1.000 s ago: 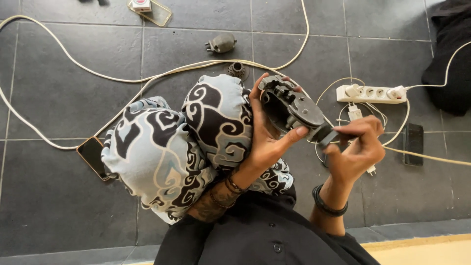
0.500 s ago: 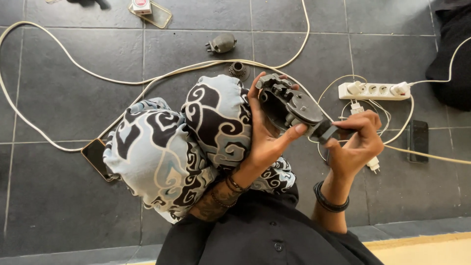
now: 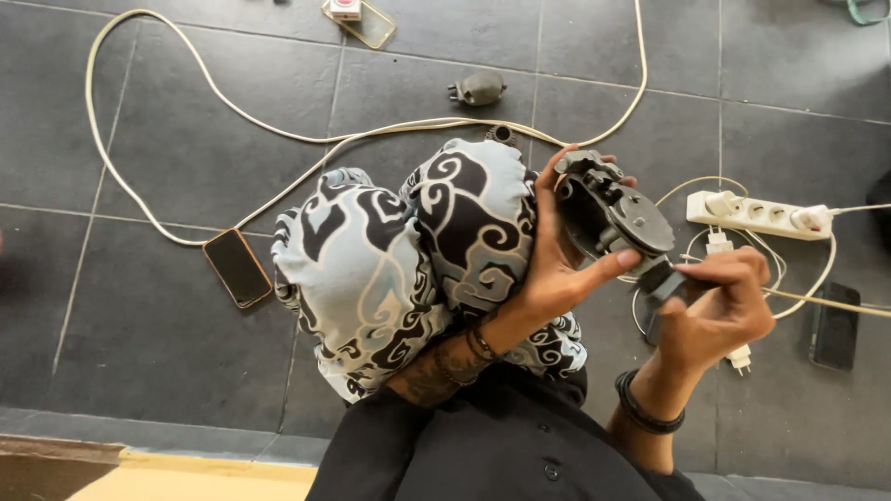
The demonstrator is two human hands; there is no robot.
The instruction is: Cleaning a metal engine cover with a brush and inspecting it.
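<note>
A dark grey round metal mechanism (image 3: 613, 218) is being cradled above the lap in the closed left hand (image 3: 557, 269), while its small dark stem (image 3: 664, 283) is being pinched by the right hand (image 3: 719, 306); if that pinch is loosened, the part could be dropped onto the grey tiled floor (image 3: 167, 139).

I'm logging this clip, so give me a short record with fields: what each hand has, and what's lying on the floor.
left hand: cradles a dark grey metal mechanism, thumb across its lower edge
right hand: grips a dark tool set against the mechanism
floor: dark grey tiles
on floor: white power strip, cream cable, phone, small grey part
</note>
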